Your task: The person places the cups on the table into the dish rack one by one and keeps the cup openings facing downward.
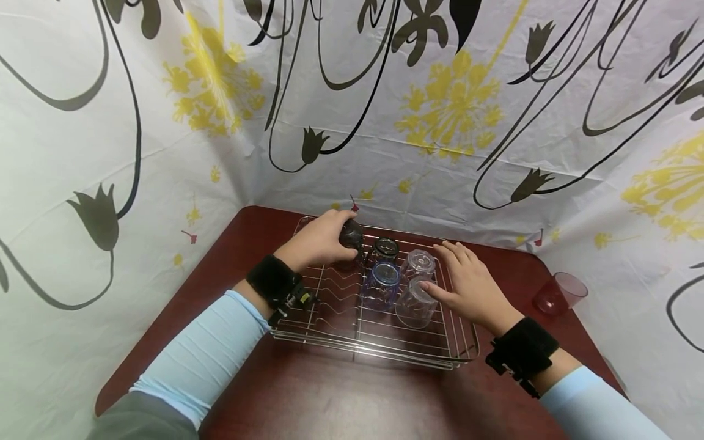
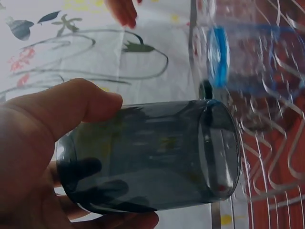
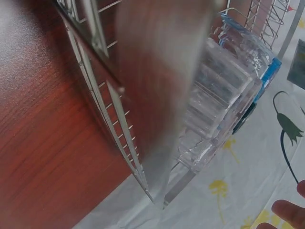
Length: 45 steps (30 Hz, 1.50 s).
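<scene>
My left hand [image 1: 321,239] grips a dark grey glass [image 2: 152,155] around its base end, thumb on one side and fingers on the other. The glass has its rim turned toward the wire rack [image 1: 379,348], above the rack's back left part. Upside down on the rack stand a dark-based glass [image 1: 387,246], a blue-tinted glass [image 1: 382,287] and two clear glasses, one behind [image 1: 421,263] and one in front [image 1: 415,308]. My right hand [image 1: 473,284] hovers at the rack's right side with fingers spread, its thumb overlapping the front clear glass in the head view.
A pink-red glass [image 1: 561,294] sits on the dark red table [image 1: 341,403], to the right of the rack near the table's edge. Patterned white sheeting [image 1: 352,110] hangs close behind the table and along both sides. Wavy wires [image 1: 335,299] run across the rack's left half.
</scene>
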Tool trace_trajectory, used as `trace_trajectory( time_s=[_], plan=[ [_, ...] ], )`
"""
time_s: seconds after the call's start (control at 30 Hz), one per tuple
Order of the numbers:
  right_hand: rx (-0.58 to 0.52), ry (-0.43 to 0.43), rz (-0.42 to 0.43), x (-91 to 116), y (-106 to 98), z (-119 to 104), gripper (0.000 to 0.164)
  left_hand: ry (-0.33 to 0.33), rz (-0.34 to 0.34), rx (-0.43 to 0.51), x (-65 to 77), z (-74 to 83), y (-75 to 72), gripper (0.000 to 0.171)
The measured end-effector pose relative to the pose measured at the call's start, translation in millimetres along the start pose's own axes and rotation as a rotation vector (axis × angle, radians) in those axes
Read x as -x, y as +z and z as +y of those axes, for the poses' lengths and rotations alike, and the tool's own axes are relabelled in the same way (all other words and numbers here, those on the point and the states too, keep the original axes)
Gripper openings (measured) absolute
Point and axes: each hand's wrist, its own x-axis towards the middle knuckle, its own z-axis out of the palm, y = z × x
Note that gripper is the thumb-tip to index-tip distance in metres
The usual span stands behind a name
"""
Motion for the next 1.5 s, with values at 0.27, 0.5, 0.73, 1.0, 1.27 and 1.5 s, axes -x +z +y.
trace_trajectory(
  time_s=[0.27, 0.5, 0.73, 1.0, 1.27, 1.5],
  plan=[
    [-0.005, 0.025, -0.023, 2, 3, 1, 0.084, -0.086, 0.026, -0.022, -9.8, -26.5, -6.0, 0.079],
    [-0.001, 0.030, -0.036, 4, 7, 3, 0.083, -0.100, 0.018, -0.015, -14.9, -44.4, -9.7, 0.076],
    [0.003, 0.043, -0.053, 7, 8, 5, 0.084, -0.112, 0.002, -0.003, -20.4, -54.7, -9.5, 0.076],
    [-0.007, 0.054, -0.048, 10, 10, 6, 0.084, -0.132, -0.009, -0.032, -22.6, -54.6, -12.3, 0.077],
    [0.003, 0.058, -0.063, 13, 15, 9, 0.084, -0.146, -0.027, -0.056, -27.6, -63.6, -11.6, 0.077],
    [-0.002, 0.054, -0.057, 14, 20, 10, 0.083, -0.139, -0.041, -0.083, -30.4, -68.7, -11.4, 0.074]
  ],
)
